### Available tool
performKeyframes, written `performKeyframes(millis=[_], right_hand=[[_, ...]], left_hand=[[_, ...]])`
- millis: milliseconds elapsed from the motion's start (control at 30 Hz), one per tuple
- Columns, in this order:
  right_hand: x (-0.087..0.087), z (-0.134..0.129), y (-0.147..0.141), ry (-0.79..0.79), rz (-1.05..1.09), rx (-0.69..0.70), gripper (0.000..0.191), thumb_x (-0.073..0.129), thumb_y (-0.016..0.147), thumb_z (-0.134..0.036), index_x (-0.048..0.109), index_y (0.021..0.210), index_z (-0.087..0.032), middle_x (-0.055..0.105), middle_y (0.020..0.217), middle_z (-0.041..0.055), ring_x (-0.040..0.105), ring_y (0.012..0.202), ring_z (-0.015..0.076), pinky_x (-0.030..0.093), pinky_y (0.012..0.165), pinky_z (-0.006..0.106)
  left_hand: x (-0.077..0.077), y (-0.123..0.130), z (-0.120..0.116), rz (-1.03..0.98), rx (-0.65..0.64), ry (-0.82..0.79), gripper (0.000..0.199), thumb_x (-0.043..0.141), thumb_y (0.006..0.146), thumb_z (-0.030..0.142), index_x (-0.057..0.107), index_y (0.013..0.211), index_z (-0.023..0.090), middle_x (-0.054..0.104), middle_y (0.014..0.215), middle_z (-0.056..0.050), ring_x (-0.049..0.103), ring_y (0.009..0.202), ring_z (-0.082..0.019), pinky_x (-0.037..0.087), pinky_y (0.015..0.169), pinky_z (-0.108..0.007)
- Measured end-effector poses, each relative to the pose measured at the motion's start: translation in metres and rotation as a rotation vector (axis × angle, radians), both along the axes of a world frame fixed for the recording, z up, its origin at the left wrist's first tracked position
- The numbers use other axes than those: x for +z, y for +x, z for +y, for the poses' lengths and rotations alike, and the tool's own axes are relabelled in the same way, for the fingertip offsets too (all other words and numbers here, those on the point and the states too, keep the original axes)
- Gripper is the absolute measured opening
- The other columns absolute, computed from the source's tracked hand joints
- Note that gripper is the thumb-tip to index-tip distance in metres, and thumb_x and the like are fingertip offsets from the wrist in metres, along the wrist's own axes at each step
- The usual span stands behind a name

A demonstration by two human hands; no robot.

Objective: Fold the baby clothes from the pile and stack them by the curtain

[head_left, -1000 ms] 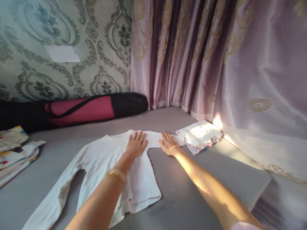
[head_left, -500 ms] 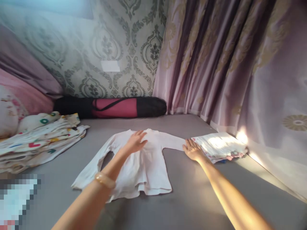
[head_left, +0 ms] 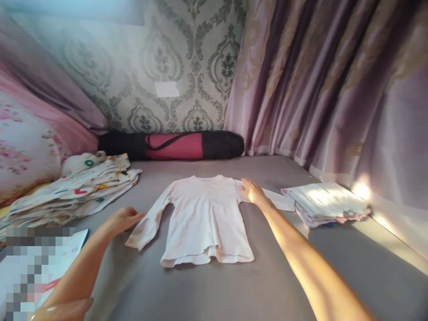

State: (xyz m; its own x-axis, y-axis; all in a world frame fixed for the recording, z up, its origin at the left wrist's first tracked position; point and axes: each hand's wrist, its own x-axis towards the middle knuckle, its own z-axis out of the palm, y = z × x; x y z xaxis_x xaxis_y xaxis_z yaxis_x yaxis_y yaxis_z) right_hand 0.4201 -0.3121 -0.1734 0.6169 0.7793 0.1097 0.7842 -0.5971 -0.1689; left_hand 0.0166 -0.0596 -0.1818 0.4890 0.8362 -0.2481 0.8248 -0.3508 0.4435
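A white long-sleeved shirt (head_left: 203, 214) lies spread on the grey bed sheet (head_left: 200, 294), collar away from me and hem towards me. Its right-hand sleeve stretches out sideways, while the left-hand one slants down towards me. My right hand (head_left: 252, 191) is over the right shoulder of the shirt, where that sleeve begins, fingers extended. Beside the left-hand sleeve is my left hand (head_left: 123, 219), its fingers stretched out and their tips close to the sleeve's edge. Whether those tips touch the cloth I cannot tell. A bangle sits on my left wrist.
A folded stack of clothes (head_left: 327, 200) lies at the right, by the curtain (head_left: 301, 98). Patterned clothes (head_left: 80, 191) are heaped at the left near a floral pillow (head_left: 26, 142). A black and pink long bag (head_left: 174, 146) rests along the wall. Something pixelated (head_left: 33, 272) is at lower left.
My left hand has moved left, from the shirt's chest to beside the left-hand sleeve. My right hand has gone from the far sleeve's cuff to the shoulder. The view has shifted slightly left.
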Motion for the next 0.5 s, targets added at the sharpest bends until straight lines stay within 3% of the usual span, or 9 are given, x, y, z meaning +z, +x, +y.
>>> performKeyframes(millis=[133,267,367,500], right_hand=[[0.002,0.047,-0.045,-0.031,0.047,0.169,0.040,0.045,0.094,-0.024,0.055,0.131,-0.016,0.057,0.136,0.0117,0.050,0.128,0.0225,0.036,0.106,0.030],[0.006,0.078,-0.077,-0.037,0.066,0.303,0.037,0.046,0.093,-0.022,0.058,0.127,-0.014,0.057,0.136,0.0123,0.049,0.129,0.0222,0.035,0.107,0.030],[0.007,0.094,-0.092,-0.040,0.084,0.357,0.035,0.047,0.093,-0.022,0.060,0.124,-0.015,0.060,0.132,0.0122,0.050,0.127,0.0228,0.036,0.105,0.030],[0.006,0.111,-0.104,-0.053,0.086,0.369,0.032,0.048,0.092,-0.022,0.062,0.120,-0.017,0.062,0.129,0.0105,0.053,0.124,0.0222,0.037,0.102,0.030]], left_hand=[[0.010,0.002,-0.021,0.005,0.031,-0.043,0.046,0.060,0.055,0.063,0.059,0.073,0.020,0.067,0.070,-0.005,0.062,0.074,-0.026,0.040,0.058,-0.028],[0.005,0.001,-0.026,-0.028,0.010,-0.067,0.040,0.061,0.053,0.057,0.058,0.068,0.020,0.065,0.068,-0.002,0.059,0.070,-0.022,0.037,0.056,-0.026],[0.005,-0.001,-0.019,-0.057,-0.061,-0.155,0.037,0.060,0.053,0.056,0.057,0.064,0.020,0.058,0.062,0.000,0.054,0.064,-0.018,0.034,0.054,-0.025],[0.025,-0.006,0.010,-0.195,-0.035,-0.115,0.040,0.061,0.055,0.058,0.052,0.063,0.020,0.049,0.057,0.003,0.047,0.058,-0.015,0.028,0.050,-0.024]])
